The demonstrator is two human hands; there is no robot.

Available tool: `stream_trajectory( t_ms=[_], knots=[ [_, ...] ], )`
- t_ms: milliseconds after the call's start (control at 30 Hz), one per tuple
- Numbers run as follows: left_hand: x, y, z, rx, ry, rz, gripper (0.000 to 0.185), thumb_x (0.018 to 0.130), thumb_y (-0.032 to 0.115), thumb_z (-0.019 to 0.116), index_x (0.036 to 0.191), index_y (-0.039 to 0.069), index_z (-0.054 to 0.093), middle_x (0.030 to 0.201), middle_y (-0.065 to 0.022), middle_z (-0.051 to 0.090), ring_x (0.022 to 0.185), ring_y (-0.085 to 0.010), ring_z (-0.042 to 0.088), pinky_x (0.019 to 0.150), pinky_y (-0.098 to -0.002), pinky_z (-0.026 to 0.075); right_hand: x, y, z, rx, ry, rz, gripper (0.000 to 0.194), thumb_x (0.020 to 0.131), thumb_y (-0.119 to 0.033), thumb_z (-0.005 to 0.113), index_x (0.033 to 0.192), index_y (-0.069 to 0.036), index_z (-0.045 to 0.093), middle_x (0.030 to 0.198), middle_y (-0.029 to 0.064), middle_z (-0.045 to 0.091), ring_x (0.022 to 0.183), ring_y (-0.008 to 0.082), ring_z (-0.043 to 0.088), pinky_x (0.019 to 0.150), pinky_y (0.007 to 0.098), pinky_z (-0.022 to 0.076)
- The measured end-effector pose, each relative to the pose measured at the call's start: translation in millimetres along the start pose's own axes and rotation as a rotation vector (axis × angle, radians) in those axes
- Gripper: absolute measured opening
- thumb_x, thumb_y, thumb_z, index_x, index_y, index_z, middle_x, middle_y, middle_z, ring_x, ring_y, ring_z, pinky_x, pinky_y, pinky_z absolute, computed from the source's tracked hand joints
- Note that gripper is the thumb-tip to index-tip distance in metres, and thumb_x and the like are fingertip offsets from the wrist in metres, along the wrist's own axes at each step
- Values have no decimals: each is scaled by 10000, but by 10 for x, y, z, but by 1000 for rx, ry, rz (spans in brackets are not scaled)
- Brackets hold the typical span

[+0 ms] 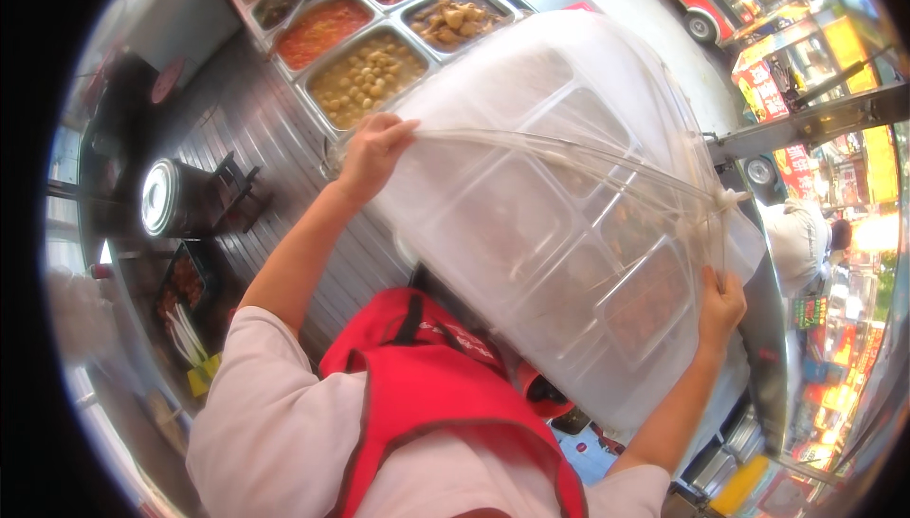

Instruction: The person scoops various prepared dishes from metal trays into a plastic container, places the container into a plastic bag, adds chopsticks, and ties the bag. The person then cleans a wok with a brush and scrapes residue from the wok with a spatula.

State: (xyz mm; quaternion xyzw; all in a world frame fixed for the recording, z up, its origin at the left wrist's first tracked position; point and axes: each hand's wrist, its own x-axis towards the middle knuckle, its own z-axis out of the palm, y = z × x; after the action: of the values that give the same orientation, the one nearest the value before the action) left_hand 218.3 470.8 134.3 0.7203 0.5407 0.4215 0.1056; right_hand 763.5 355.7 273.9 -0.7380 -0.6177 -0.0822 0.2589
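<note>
A translucent cover sheet (498,191) spreads over rectangular metal food pans, with a taut fold running across it to a gathered, knot-like point at the right. My left hand (373,155) pinches the sheet's edge between thumb and fingers, beside a pan of round pale pieces in broth (366,77). At the right side, the fingers of my right hand (721,308) are closed on the sheet below the gathered point. Under the sheet a pan of reddish food (650,301) shows dimly; the contents of the other covered pans are blurred.
Uncovered pans of red stew (323,31) and brown chunks (455,20) stand at the far end. On the ribbed floor (270,155) at left is a lidded pot (160,198). A metal bar (817,123) juts in at right, near a person (793,244).
</note>
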Motion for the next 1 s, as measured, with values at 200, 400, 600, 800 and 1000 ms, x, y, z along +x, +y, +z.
stream_trajectory(
  t_ms=[200, 400, 600, 800, 1000],
  knots=[
    [155, 42, -126, 7, 89, 62, 225, 839, 81, 741, 1060, 124, 750, 967, -70, 646, 922, -259, 589, 801, -359, 494, 222, -169, -385, 50, 109, 14, 160, 881, -131, 736, 847, 12, 671, 711, 66, 567, 642, 166, 491, 634, 312, 429],
    [583, 188, -401, -11, 231, 184, 166, 844, 115, 749, 1009, 116, 765, 898, -79, 680, 856, -249, 605, 749, -370, 504, 397, -437, -739, -4, 274, 26, 223, 913, -185, 726, 825, 13, 671, 665, -30, 533, 653, 74, 435, 620, 249, 400],
    [866, 303, -1144, 158, 344, 270, 206, 891, 145, 716, 1090, 105, 753, 996, -50, 708, 969, -191, 630, 862, -326, 497, 486, -819, -1265, 130, 348, 138, 238, 933, -215, 715, 813, -11, 692, 699, -54, 586, 660, 39, 425, 616, 209, 374],
    [680, 416, -2034, 353, 506, 275, 177, 900, 124, 714, 1049, 30, 724, 1007, -48, 715, 963, -190, 640, 882, -290, 489, 549, -1197, -1523, 234, 326, 45, 249, 939, -258, 706, 986, -17, 746, 826, -45, 661, 753, 37, 499, 678, 207, 404],
    [583, 533, -2670, 346, 650, 327, 66, 867, 51, 694, 890, 4, 653, 798, -104, 601, 742, -250, 580, 683, -341, 452, 643, -1488, -1740, 189, 329, -6, 299, 937, -304, 700, 1074, -43, 748, 937, -26, 709, 832, 55, 572, 748, 205, 430]
  ],
)
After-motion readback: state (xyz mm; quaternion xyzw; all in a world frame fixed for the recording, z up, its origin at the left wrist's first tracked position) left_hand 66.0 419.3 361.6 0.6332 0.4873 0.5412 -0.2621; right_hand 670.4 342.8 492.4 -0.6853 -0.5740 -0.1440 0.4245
